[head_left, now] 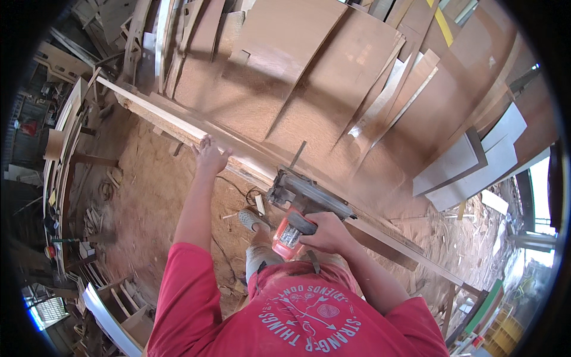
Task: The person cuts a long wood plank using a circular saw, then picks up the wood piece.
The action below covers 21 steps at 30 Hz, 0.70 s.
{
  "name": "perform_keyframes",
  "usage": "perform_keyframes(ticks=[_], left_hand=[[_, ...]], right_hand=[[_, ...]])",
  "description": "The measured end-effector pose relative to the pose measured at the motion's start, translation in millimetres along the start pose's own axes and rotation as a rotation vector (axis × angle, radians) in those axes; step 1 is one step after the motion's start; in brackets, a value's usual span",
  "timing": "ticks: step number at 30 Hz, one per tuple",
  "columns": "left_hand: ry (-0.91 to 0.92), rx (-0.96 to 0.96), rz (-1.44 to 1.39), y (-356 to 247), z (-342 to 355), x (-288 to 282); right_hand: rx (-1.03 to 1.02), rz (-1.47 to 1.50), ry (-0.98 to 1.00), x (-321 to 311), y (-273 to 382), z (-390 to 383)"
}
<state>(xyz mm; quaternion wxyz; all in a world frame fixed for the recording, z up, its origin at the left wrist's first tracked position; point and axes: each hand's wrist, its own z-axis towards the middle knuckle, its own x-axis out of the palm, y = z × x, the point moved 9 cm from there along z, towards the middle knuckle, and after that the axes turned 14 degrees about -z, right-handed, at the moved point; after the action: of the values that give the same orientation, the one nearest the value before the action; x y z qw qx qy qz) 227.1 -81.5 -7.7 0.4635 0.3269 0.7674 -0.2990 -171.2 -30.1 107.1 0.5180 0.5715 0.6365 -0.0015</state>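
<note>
A long, pale wooden board (148, 108) runs from the far left down toward the lower right, lying along a thicker timber. My left hand (211, 157) rests on it with its fingers apart. To the right, my right hand (327, 232) is closed around the dark handle of a circular saw (312, 196). The saw has an orange-red motor housing, and its metal base sits on the wood. A thin metal bar sticks out from the base on the far side. The blade is hidden from this view.
Large brown sheet panels (285, 35) lean beyond the board. White panels (493, 160) stand at the right. Sawdust covers the floor (148, 190), where a dark cord (235, 185) lies near my shoe (253, 220). Curved wooden pieces (62, 143) stand at the left.
</note>
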Motion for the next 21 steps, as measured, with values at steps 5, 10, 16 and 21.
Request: perform_keyframes(ticks=[5,10,16,21], left_hand=[[0.009,0.003,-0.012,-2,-1,3],[0.03,-0.002,0.02,0,-2,1],[0.026,0.009,0.021,0,-1,2],[0.038,0.013,0.015,4,1,0]], right_hand=[[-0.032,0.03,-0.04,3,9,13],[-0.058,0.022,-0.035,9,21,29],[-0.042,0.032,-0.011,13,32,44],[-0.014,0.041,0.028,13,46,59]])
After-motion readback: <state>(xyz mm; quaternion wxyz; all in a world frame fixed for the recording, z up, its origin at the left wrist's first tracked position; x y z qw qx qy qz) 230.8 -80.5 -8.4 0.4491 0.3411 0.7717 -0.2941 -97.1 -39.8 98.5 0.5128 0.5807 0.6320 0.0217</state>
